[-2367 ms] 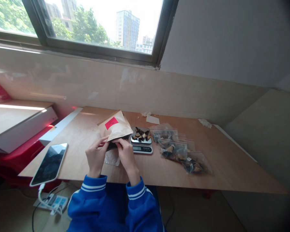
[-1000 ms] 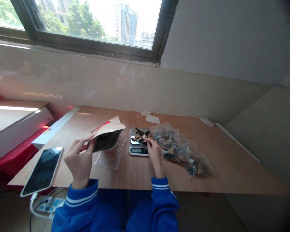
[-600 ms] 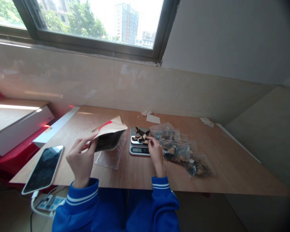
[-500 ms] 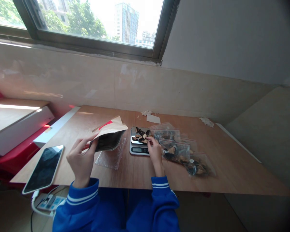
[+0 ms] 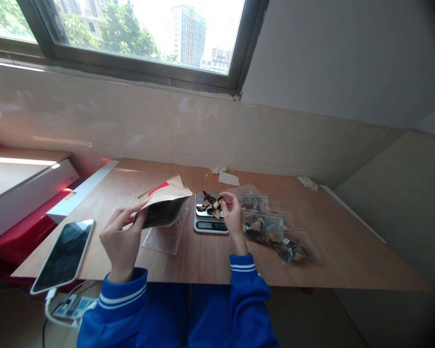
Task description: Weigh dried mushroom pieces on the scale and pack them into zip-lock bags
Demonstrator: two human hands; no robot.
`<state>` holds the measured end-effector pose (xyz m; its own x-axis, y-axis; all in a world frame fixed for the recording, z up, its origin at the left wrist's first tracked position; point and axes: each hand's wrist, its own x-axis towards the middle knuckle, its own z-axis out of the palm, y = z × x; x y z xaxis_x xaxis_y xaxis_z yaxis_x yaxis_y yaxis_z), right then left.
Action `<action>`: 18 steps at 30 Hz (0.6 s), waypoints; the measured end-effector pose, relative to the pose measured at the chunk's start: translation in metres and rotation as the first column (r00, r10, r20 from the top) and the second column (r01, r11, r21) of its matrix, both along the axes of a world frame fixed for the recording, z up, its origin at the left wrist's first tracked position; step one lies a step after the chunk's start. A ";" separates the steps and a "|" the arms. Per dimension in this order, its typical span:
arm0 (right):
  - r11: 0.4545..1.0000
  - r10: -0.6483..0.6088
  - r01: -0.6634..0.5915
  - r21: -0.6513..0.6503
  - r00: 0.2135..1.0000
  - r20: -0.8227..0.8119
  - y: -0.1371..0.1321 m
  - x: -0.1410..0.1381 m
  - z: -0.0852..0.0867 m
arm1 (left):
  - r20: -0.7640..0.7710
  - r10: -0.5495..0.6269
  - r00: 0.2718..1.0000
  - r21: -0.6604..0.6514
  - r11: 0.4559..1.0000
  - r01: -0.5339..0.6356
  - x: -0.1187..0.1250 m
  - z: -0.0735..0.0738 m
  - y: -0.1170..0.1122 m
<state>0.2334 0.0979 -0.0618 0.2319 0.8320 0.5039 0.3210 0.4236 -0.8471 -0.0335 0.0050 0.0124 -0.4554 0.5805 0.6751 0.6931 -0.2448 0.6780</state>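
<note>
My left hand (image 5: 122, 237) grips a kraft paper bag (image 5: 174, 187) with a red mark, its dark mouth gaping toward me. On the digital kitchen scale (image 5: 199, 225) lies a small heap of dried black-and-tan fungus pieces (image 5: 210, 205). My right hand (image 5: 233, 212) is at the right side of the heap, thumb and forefinger curled around the edge of a piece; the fingers partly hide it. A flat clear zip bag (image 5: 163, 240) lies on the table beneath the kraft bag.
Several clear zip bags of dried pieces (image 5: 263, 224) lie right of the scale. A phone (image 5: 63, 255) with a white cable sits at the table's left edge. A white card (image 5: 228, 179) and crumpled tissue (image 5: 307, 183) are toward the back. A power strip (image 5: 74, 307) is below.
My right hand has shifted slightly up and right across the heap, uncovering more of the scale's display. Some pieces in the heap lie differently. My left hand and the kraft bag have barely moved.
</note>
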 end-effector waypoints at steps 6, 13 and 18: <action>0.982 0.178 -0.159 -0.106 0.963 0.203 0.048 -0.022 0.007 | -0.006 -0.019 1.000 -0.014 1.000 0.019 -0.003 0.000 -0.003; 0.987 0.163 -0.151 -0.063 0.874 0.457 0.040 -0.017 0.011 | -0.011 -0.013 1.000 -0.012 1.000 0.013 -0.005 -0.001 -0.002; 0.997 0.075 -0.070 -0.029 0.889 0.452 -0.006 0.001 -0.005 | 0.014 -0.015 1.000 -0.018 1.000 0.015 -0.005 -0.001 -0.002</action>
<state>0.2349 0.0923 -0.0671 -0.0800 0.8441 0.5301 0.6395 0.4514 -0.6223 -0.0381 0.0033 0.0110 -0.4556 0.5992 0.6583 0.6800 -0.2429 0.6918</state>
